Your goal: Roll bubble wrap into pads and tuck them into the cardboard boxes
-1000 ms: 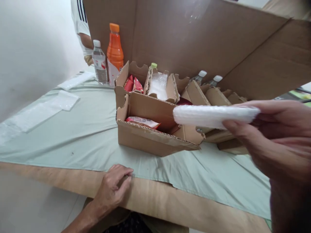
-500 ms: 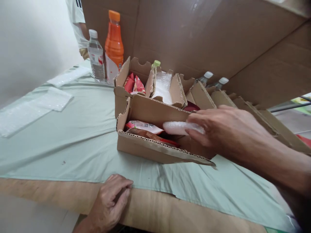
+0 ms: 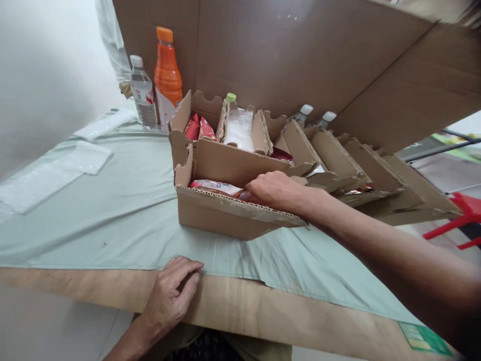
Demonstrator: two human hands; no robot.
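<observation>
A left hand (image 3: 171,296) rests loosely curled, holding nothing, on the near table edge (image 3: 240,311). Beyond it, the right hand (image 3: 276,191) dips into the nearest cardboard compartment (image 3: 221,213) beside a snack packet (image 3: 214,186) (fingers hidden, grip impossible to tell). An orange bottle (image 3: 166,75) stands far left.

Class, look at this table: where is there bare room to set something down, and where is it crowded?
Free: the green cloth between the plastic sheets on the left and the cardboard box, and the wooden table edge beside the left hand. Crowded: the box compartments, where the right hand reaches among snack packets, and the back corner with the orange bottle and water bottle.
</observation>
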